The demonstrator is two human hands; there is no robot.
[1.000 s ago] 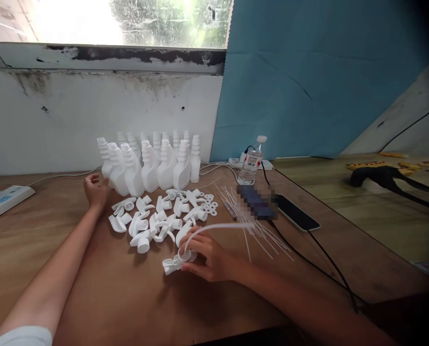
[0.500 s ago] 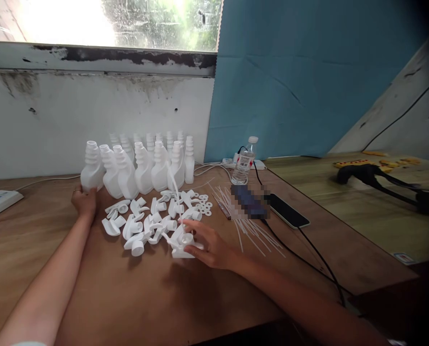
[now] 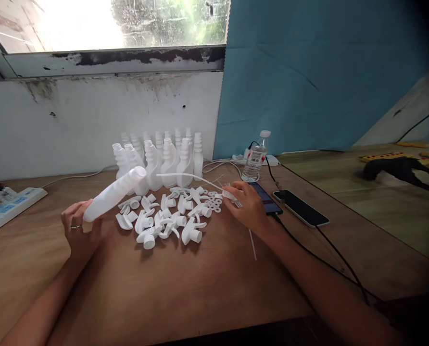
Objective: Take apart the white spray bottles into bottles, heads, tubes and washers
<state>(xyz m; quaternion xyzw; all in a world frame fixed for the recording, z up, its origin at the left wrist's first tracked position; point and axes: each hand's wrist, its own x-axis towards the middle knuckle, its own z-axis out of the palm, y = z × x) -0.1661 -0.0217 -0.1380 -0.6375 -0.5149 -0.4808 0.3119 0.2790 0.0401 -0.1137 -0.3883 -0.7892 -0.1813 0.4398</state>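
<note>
Clasped at its base by my left hand (image 3: 80, 223), a white spray bottle (image 3: 115, 192) is tipped over, its open neck pointing up and to the right. My right hand (image 3: 246, 204) is closed around a white trigger spray head (image 3: 229, 194), mostly hidden by the fingers. From that head a thin white dip tube (image 3: 189, 175) reaches left toward the bottle's mouth, apart from it. Between my hands lies a pile of white trigger spray heads (image 3: 164, 218), with small white rings (image 3: 213, 202) at its right side. Behind stand rows of white bottles (image 3: 169, 163).
Loose white tubes (image 3: 252, 245) lie partly under my right arm. Two phones (image 3: 301, 207) with black cables lie at the right, near a clear water bottle (image 3: 257, 156). A power strip (image 3: 14, 209) sits at the left. The wall (image 3: 102, 115) backs the table.
My left hand has lifted the end bottle off the table and tilted it rightward. My right hand has risen right with the spray head, its tube swinging from upright to pointing left.
</note>
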